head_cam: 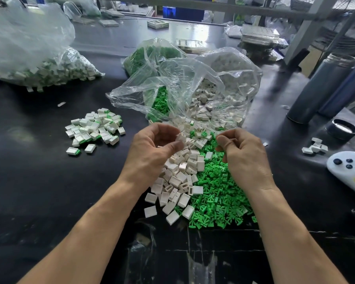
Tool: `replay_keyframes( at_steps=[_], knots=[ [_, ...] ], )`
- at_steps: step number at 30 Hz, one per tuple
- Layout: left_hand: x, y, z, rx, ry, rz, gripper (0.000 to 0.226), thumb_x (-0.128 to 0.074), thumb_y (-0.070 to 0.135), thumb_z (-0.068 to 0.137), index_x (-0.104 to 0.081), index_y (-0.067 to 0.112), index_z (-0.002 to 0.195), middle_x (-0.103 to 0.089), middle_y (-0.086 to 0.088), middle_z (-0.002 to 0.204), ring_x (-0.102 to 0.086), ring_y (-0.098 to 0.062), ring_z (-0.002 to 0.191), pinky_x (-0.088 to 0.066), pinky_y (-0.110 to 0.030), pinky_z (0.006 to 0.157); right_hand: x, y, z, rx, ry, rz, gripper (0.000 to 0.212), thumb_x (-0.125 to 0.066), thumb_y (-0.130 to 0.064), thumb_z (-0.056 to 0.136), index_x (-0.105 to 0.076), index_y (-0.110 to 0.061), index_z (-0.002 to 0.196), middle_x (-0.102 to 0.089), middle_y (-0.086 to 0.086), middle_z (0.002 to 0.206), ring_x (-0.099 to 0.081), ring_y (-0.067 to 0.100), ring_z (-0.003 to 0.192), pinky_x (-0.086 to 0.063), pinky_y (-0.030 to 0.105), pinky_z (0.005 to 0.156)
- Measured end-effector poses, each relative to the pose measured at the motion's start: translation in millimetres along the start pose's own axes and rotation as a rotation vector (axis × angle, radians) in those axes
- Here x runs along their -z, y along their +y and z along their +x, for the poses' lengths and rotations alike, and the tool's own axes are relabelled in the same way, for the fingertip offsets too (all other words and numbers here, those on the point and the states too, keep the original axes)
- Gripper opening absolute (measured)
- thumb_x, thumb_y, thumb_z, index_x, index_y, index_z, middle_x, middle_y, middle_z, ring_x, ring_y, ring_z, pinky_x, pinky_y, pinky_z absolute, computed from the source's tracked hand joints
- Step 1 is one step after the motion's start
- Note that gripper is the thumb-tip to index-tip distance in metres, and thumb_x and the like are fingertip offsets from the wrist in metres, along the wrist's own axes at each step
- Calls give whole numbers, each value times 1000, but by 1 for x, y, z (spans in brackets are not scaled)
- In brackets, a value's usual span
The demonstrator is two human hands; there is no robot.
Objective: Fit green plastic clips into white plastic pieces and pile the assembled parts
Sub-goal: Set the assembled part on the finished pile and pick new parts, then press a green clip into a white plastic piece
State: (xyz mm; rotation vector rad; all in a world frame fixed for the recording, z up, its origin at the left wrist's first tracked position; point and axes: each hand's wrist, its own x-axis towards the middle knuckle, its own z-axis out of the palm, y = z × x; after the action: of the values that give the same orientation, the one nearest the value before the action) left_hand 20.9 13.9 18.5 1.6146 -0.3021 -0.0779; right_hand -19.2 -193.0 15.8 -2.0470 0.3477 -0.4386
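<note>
Dozens done: pile (pixel 93 128) of assembled parts, left.
Left: heaps of pieces (pixel 178 179), clips (pixel 217 193).
Hands: left hand (pixel 152 148) pinches a blurred piece; right hand (pixel 242 154) curled, contents unclear.

On the table (pixel 39 181), a heap of cases (pixel 178 181) lies nearest, with a heap of clips (pixel 219 193) touching it on the right. Both hands hover over these heaps, the left hand (pixel 152 148) above the cases, the right hand (pixel 244 154) above the clips. Behind the heaps sits an open bag (pixel 193 85). To the left lies the pile (pixel 94 128) of assembled parts. A big bag (pixel 29 48) sits at far left, behind that pile. Two bottles (pixel 326 87) stand at right, a cap (pixel 342 129) before them.
</note>
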Motion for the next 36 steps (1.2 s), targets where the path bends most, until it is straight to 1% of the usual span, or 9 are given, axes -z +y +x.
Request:
replay_keyframes(
  at_steps=[4, 8, 13, 18, 21, 25, 29, 33, 36],
  knots=[
    [-6, -1, -1, 5, -52, -36, 38, -82, 25, 70, -73, 19, 106, -77, 1, 102, -71, -11, 91, -57, -20, 78, -4, 1, -1, -54, -32, 263, 10, -69, -19, 100, -75, -25, 94, -77, -6, 80, -64, 0, 61, -44, 12, 50],
    [-10, -1, -2, -9, -68, -35, 29, -84, 16, 76, -73, 19, 103, -77, 1, 97, -69, -8, 85, -55, -19, 75, -7, -5, -6, 1, -96, 394, 13, -70, -12, 98, -77, -22, 100, -77, -2, 79, -62, 5, 57, -46, 18, 46],
    [-14, -1, -5, -41, -69, 19, 26, -84, 9, 81, -72, 18, 102, -74, 7, 89, -69, -12, 88, -61, -41, 90, -14, -14, -12, 21, -145, 556, 12, -73, -6, 95, -78, -16, 97, -78, 7, 85, -66, 11, 66, -51, 22, 50],
    [-15, -1, -6, -64, -62, 47, 27, -84, 7, 82, -70, 22, 100, -72, 10, 89, -68, -14, 89, -60, -48, 90, -18, -19, -18, 31, -196, 540, 10, -73, -9, 95, -79, -17, 95, -73, 1, 79, -63, 10, 68, -51, 23, 53],
    [-16, -2, -6, -82, -54, 69, 28, -83, 6, 82, -70, 21, 101, -72, 10, 88, -68, -12, 86, -61, -44, 87, -16, -19, -20, 47, -201, 509, 8, -73, -10, 95, -79, -17, 96, -72, -2, 77, -63, 8, 66, -51, 21, 54],
    [-16, -3, -6, -84, -63, 44, 25, -82, 3, 84, -70, 17, 101, -72, 10, 85, -69, -5, 81, -60, -27, 78, -16, -20, -20, 67, -206, 450, 8, -75, -10, 94, -78, -18, 96, -73, -6, 75, -61, 5, 60, -49, 18, 54],
    [-16, -3, -7, -42, -56, 27, 25, -84, 5, 81, -71, 15, 100, -75, 2, 87, -70, -12, 81, -60, -26, 76, -17, -18, -20, 95, -201, 409, 14, -76, -9, 93, -79, -23, 94, -73, -7, 77, -61, 4, 63, -49, 17, 57],
    [-16, -2, -9, -10, -74, -29, 19, -83, 2, 81, -72, 7, 95, -76, 0, 81, -68, -3, 69, -52, -14, 65, -15, -17, -18, 115, -197, 376, 16, -76, -9, 92, -79, -24, 93, -73, -9, 74, -61, 1, 62, -49, 15, 56],
    [-14, -1, -9, -30, -73, -47, 19, -83, 6, 80, -75, 9, 97, -78, -3, 86, -69, -7, 74, -54, -17, 67, -14, -17, -17, 108, -201, 391, 16, -75, -8, 93, -78, -23, 97, -73, -10, 75, -61, 0, 60, -50, 15, 55]
  ],
)
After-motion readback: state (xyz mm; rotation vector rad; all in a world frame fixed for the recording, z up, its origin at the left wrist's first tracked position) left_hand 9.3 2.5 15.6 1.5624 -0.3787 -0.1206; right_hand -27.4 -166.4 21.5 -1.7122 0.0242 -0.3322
